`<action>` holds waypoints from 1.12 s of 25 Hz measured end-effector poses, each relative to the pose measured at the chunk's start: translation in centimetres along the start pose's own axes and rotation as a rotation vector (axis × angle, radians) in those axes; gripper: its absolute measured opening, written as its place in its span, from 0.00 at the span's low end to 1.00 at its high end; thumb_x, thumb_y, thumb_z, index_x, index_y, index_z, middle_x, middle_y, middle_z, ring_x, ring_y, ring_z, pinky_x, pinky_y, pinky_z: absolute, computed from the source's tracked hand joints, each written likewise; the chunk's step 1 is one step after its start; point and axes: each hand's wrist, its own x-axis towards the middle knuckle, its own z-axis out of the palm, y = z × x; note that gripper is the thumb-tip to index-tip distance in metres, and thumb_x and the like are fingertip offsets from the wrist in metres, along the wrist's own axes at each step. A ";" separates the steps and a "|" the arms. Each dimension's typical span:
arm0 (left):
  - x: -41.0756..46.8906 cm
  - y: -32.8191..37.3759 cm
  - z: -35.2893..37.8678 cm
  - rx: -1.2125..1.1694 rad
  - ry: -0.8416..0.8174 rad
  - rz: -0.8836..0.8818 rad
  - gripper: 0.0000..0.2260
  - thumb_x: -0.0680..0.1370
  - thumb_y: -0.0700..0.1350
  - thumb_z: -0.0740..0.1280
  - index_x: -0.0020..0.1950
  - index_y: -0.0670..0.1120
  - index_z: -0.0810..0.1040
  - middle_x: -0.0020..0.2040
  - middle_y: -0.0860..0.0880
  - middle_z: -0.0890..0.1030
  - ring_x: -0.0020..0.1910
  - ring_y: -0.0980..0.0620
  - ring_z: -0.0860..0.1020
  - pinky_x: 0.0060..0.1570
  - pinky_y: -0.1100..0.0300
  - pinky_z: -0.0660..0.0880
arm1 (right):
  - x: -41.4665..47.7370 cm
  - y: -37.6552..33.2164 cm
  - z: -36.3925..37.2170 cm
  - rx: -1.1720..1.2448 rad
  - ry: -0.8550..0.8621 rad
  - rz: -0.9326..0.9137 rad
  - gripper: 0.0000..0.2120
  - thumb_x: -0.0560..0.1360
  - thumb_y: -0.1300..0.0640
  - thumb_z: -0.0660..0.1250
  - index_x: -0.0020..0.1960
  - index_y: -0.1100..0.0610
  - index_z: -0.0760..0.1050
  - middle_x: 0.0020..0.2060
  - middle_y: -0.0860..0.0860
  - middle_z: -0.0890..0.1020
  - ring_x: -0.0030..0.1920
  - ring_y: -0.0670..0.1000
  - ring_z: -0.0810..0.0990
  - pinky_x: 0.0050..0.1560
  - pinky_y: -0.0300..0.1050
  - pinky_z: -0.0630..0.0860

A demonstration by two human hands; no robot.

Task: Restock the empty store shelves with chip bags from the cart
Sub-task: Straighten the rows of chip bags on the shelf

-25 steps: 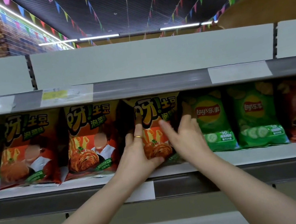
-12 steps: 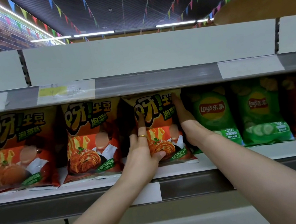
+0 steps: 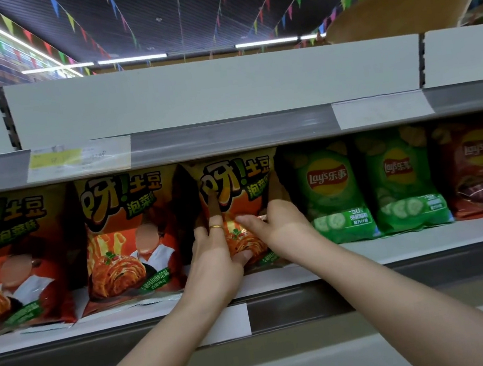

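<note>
An orange chip bag is being stood upright on the shelf, touching or almost touching the nearest green Lay's bag on that bag's left. It is being gripped along its right edge by the right hand, with the thumb laid across the front and the fingers tucked in behind, toward the green Lay's bag. The front is being pressed by the left hand, whose fingers are lying straight against the foil, a gold ring on one of them and the thumb low on the face.

The bag is being judged light, puffed with air and slippery, with brittle contents. It is best taken by the side seams or the top crimp and steadied with flat fingers, not squeezed at the middle.

"呀!土豆" and "泡菜味" are being shown on this bag and on two matching orange bags further left of the green Lay's bag. "Lay's 乐事" and "-50%" are being read on the green Lay's bag itself. A second green bag and a red Lay's bag are standing to its right. Above and left of it, the writing on a yellow price label is too blurred to be read.
</note>
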 end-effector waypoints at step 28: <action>2.3 13.5 11.2 0.331 -0.053 -0.246 0.23 0.77 0.48 0.66 0.68 0.42 0.63 0.64 0.41 0.65 0.66 0.42 0.64 0.62 0.50 0.68 | 2.5 12.8 -9.8 -0.490 -0.218 -0.305 0.35 0.78 0.60 0.60 0.77 0.50 0.42 0.74 0.65 0.50 0.64 0.63 0.71 0.59 0.52 0.71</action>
